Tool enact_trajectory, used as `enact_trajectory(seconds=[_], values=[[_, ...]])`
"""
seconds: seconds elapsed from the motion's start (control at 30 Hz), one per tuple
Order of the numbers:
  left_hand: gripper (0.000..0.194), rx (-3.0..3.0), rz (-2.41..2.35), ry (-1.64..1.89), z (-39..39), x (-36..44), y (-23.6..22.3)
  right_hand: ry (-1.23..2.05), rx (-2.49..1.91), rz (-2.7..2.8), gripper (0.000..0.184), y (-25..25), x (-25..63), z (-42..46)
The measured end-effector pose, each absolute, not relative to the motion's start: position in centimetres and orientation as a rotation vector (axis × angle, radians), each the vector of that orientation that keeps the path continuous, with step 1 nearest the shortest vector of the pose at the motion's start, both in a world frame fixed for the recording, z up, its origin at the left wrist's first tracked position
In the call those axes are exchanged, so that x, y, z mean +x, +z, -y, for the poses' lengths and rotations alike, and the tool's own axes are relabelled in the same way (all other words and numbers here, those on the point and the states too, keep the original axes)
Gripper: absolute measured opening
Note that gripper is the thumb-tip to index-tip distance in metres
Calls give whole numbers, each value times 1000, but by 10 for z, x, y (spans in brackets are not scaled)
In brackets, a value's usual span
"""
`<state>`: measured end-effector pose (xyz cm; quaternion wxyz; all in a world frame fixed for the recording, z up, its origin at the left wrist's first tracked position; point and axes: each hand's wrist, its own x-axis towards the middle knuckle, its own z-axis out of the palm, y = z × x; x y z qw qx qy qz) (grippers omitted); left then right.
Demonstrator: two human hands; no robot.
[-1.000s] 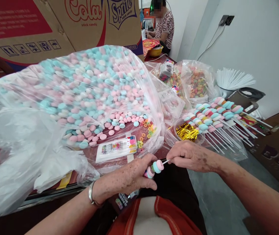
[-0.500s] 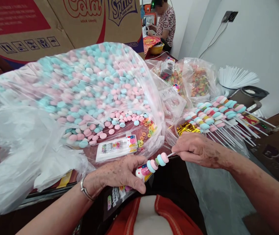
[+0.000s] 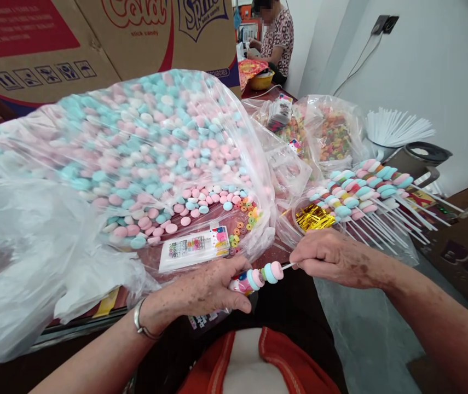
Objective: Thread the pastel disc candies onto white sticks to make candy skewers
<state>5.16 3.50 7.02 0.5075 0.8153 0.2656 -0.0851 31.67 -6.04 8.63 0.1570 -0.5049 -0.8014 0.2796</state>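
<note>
Between my hands is a marshmallow skewer (image 3: 273, 272) of pink and blue discs with a green ring among them, tilted up to the right. My right hand (image 3: 336, 258) pinches its white stick at the right end. My left hand (image 3: 213, 285) has thumb and fingers around a printed plastic bag (image 3: 240, 283), whose mouth is at the skewer's left end. Whether the first disc is inside the bag I cannot tell. Just beyond my left hand lies a stack of printed bags (image 3: 195, 247). Loose candies (image 3: 176, 216) spill out of a big clear sack (image 3: 143, 137) behind it.
At the right lies a pile of finished skewers (image 3: 357, 191) beside gold twist ties (image 3: 313, 218). Behind are bags of ring candies (image 3: 332, 131), white sticks (image 3: 400, 128) and a lidded mug (image 3: 418, 158). A large carton (image 3: 106, 44) stands at the back; a person (image 3: 278, 38) sits beyond.
The skewer and printed bag have come closer together, with my left hand's thumb and fingers drawn in around the bag. My right hand still pinches the stick, slightly lower.
</note>
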Motion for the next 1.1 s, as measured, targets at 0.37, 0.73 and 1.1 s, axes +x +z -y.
enact_trajectory(seconds=[0.37,0.73,1.1], values=[[49,2229,-597,-119,-26,59,74,1133,-1497,1991,26,66,303,66],[12,2441,-631,691,15,39,114,1263,-1398,929,27,12,252,93],[50,862,-814,1156,-24,66,85,1332,-1280,903,30,-2,225,88]])
